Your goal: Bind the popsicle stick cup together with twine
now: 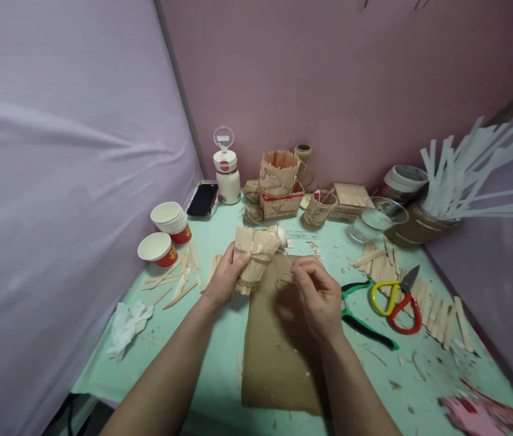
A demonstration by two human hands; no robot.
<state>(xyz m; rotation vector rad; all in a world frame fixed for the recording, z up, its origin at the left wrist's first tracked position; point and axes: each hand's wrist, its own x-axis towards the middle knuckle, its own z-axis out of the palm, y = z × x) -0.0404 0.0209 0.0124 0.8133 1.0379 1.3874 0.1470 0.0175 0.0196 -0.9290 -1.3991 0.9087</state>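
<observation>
A cup covered with upright wooden sticks is gripped in my left hand, tilted above the brown sheet. Thin twine is wrapped around the sticks near the rim and near the base. From the cup's right side a loose strand of twine runs to my right hand, whose thumb and index finger are pinched on it. The rest of that hand's fingers are curled in.
Paper cups and loose sticks lie left. Decorated stick cups, twine balls and a white bottle stand behind. Scissors, green-handled pliers, more sticks and a clear bowl are right.
</observation>
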